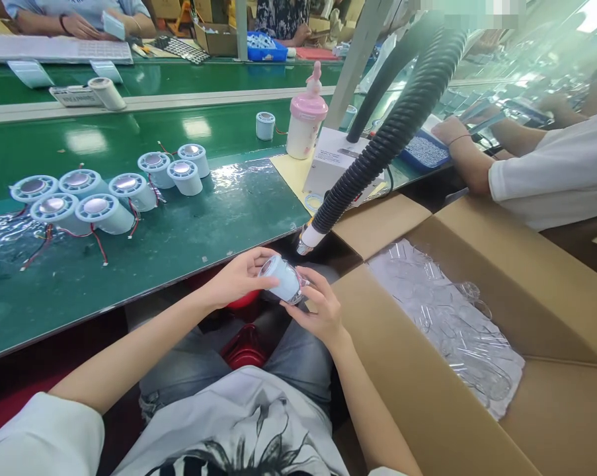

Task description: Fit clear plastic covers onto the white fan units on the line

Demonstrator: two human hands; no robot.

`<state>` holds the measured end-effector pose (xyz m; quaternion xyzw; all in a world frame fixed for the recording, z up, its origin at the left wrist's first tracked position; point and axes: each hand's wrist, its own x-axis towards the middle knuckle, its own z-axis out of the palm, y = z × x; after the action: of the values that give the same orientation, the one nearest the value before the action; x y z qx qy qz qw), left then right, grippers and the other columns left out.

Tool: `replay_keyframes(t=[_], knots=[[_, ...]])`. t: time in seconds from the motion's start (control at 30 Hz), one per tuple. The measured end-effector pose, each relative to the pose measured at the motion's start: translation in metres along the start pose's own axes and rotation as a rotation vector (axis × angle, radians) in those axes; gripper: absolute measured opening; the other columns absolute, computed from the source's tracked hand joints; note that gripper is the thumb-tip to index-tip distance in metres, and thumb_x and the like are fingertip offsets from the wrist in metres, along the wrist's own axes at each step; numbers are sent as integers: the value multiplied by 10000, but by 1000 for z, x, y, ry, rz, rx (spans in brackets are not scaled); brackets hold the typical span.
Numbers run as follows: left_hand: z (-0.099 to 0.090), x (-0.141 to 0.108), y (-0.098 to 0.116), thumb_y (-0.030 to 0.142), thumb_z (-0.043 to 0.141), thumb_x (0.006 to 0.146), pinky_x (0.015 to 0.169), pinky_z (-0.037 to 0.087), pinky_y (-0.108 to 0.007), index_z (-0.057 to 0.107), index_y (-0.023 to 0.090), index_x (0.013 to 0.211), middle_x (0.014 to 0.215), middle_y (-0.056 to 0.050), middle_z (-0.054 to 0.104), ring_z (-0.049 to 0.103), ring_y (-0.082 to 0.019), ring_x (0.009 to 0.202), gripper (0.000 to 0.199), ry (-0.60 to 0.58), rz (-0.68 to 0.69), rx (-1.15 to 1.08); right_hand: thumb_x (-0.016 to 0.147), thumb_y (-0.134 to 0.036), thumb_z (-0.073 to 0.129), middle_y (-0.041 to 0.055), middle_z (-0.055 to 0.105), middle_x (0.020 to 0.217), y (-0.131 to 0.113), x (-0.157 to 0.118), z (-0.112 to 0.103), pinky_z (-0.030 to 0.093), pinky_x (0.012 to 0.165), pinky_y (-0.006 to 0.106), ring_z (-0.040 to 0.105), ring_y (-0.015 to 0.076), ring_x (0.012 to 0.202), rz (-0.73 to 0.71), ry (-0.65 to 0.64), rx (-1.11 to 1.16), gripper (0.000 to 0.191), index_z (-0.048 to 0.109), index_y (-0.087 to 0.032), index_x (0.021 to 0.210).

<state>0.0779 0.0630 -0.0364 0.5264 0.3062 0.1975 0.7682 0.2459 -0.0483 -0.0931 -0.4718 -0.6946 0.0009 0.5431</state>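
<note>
A light blue cylindrical part [282, 277] is held over my lap, just off the front edge of the green bench. My left hand [248, 277] grips its upper left side between thumb and fingers. Around its lower right end, where something clear and shiny shows, my right hand [318, 301] has its fingers wrapped. Several similar blue cylinders with red and black wires [104, 213] stand or lean in a group on the bench at the left. Right above my hands is the metal tip of a black ribbed hose [377, 145].
An open cardboard box [551, 297] with clear plastic pieces [441, 317] is at my right. A pink-lidded bottle [305, 116] and a white device [330, 162] stand behind the hose. Other people sit across the bench and at the right, near a blue tray [427, 153].
</note>
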Motion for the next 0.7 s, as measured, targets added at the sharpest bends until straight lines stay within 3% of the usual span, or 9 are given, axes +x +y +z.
replay_keyframes(t=[0.2, 0.53, 0.7], knots=[[-2, -4, -4, 286, 842, 636, 803, 498, -293, 583, 141, 1072, 999, -75, 674, 632, -176, 886, 528, -24, 33, -71, 740, -164, 735, 126, 620, 1286, -7, -1, -3, 608, 855, 456, 660, 267, 1099, 32, 0, -43, 540, 515, -302, 1214], [1, -20, 5, 280, 848, 626, 774, 507, -269, 581, 156, 1065, 1012, -80, 666, 631, -181, 893, 528, -69, 76, -35, 709, -184, 767, 102, 657, 1252, -24, 7, -10, 651, 727, 382, 709, 247, 996, -26, 2, -85, 474, 555, -315, 1113], [-2, -23, 2, 289, 853, 623, 741, 505, -236, 591, 162, 1048, 1010, -72, 669, 630, -163, 869, 515, -85, 83, -55, 705, -146, 754, 109, 645, 1270, -30, 7, -11, 643, 761, 388, 694, 249, 1033, -21, -24, -75, 520, 534, -310, 1147]])
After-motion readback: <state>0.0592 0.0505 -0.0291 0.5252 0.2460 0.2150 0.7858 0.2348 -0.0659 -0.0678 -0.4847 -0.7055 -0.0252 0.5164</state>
